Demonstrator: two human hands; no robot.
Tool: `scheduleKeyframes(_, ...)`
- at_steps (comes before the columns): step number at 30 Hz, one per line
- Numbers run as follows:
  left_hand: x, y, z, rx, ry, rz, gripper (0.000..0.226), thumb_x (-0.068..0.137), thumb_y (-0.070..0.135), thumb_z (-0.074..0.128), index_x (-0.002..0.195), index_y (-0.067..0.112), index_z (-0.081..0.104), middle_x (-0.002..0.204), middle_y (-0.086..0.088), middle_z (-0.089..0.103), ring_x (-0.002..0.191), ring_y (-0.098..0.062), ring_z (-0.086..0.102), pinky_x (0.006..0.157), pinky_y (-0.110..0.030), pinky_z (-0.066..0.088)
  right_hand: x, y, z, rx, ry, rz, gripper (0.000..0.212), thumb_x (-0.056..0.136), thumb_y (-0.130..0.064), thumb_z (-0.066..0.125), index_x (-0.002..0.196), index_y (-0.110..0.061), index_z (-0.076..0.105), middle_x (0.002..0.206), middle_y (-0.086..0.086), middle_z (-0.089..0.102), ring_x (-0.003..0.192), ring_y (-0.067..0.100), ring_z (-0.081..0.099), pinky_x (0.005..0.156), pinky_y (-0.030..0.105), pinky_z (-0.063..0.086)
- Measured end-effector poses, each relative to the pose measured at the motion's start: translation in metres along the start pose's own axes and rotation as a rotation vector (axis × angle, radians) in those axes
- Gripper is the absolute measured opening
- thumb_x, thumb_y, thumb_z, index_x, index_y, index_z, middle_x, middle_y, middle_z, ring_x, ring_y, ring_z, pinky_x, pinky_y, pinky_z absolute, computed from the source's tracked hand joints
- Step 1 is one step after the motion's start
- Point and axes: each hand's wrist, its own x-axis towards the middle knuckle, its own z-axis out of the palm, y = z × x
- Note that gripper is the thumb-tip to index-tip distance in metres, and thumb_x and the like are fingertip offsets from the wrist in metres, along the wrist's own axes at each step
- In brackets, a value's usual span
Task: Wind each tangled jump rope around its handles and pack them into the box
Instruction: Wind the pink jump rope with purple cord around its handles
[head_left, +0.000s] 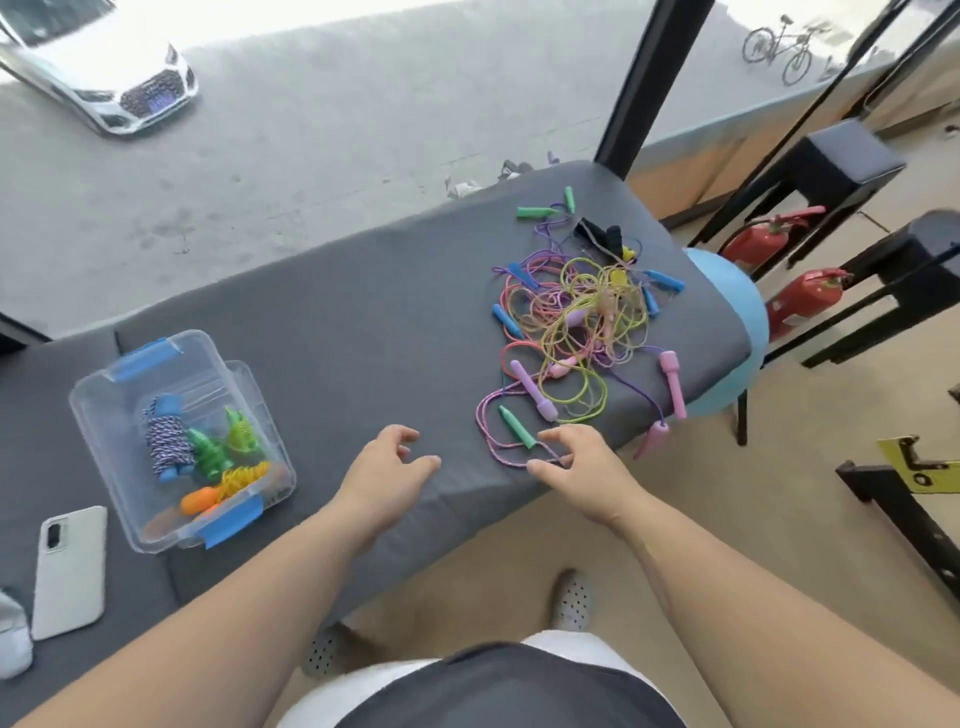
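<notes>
A white phone (70, 571) lies near the left end of the grey cushion's (337, 338) near edge. Further along that edge, the left hand (387, 470) hovers with fingers loosely curled, holding nothing. The right hand (576, 462) pinches a loop of pink-and-purple cord (506, 461). Left of them, a clear box (104, 384) holds several wound ropes (166, 441). The tangle of ropes (576, 317) sprawls toward the far right corner.
</notes>
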Motion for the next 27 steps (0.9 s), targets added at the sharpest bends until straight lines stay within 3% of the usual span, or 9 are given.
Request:
scheduleKeyframes(5,0.004,0.067,0.108,0.032,-0.023,-0.039,0.037,0.089,0.039,0.068,0.123,0.029,0.055,0.12,0.001,0.056,0.103,-0.026,0.066,0.084,-0.039,0.055,0.008,0.088,-0.079,0.051,-0.062,0.02,0.048,0.088,-0.034,0.074,0.131,-0.019,0.059,0.134,0.0,0.048,0.11,0.015,0.056,0.098,0.028,0.046)
scheduleKeyframes(7,0.003,0.088,0.132,0.022,-0.04,-0.072,0.03,0.09,0.037,0.068,0.117,0.029,0.057,0.113,0.002,0.059,0.098,-0.026,0.067,0.082,-0.038,0.054,0.009,0.107,-0.102,0.05,-0.087,0.035,0.048,0.088,-0.037,0.073,0.131,-0.021,0.06,0.133,-0.002,0.049,0.106,0.015,0.057,0.098,0.03,0.047)
scheduleKeyframes(12,0.016,0.114,0.167,0.025,-0.038,-0.157,0.024,0.091,0.035,0.067,0.112,0.027,0.059,0.106,0.003,0.061,0.098,-0.025,0.065,0.079,-0.038,0.051,0.039,0.127,-0.135,0.015,-0.172,0.016,0.047,0.089,-0.041,0.07,0.131,-0.024,0.06,0.133,-0.005,0.049,0.109,0.013,0.056,0.101,0.033,0.046)
scheduleKeyframes(16,0.045,0.125,0.183,0.043,-0.086,-0.187,0.032,0.09,0.039,0.067,0.117,0.025,0.057,0.109,0.003,0.061,0.095,-0.025,0.065,0.069,-0.034,0.049,0.068,0.129,-0.148,-0.009,-0.177,0.046,0.046,0.089,-0.042,0.069,0.131,-0.023,0.06,0.131,-0.005,0.05,0.108,0.014,0.058,0.1,0.034,0.048)
scheduleKeyframes(19,0.069,0.135,0.189,0.041,-0.148,-0.18,0.041,0.086,0.044,0.064,0.122,0.027,0.055,0.116,0.001,0.061,0.1,-0.025,0.065,0.075,-0.036,0.051,0.087,0.131,-0.163,-0.072,-0.184,0.065,0.046,0.089,-0.042,0.069,0.13,-0.023,0.06,0.124,-0.005,0.052,0.101,0.013,0.058,0.097,0.032,0.048)
scheduleKeyframes(23,0.094,0.149,0.188,0.079,-0.17,-0.213,0.035,0.09,0.041,0.06,0.121,0.027,0.052,0.111,0.004,0.062,0.096,-0.023,0.067,0.083,-0.04,0.055,0.119,0.135,-0.19,-0.112,-0.153,0.107,0.045,0.087,-0.043,0.068,0.126,-0.022,0.062,0.119,-0.002,0.06,0.101,0.013,0.058,0.088,0.029,0.048)
scheduleKeyframes(27,0.112,0.162,0.189,0.083,-0.116,-0.244,0.019,0.095,0.037,0.057,0.11,0.027,0.055,0.107,0.002,0.065,0.095,-0.025,0.068,0.086,-0.042,0.055,0.153,0.139,-0.208,-0.131,-0.18,0.112,0.042,0.09,-0.036,0.066,0.127,-0.016,0.062,0.122,0.004,0.059,0.079,0.01,0.062,0.056,0.01,0.041)
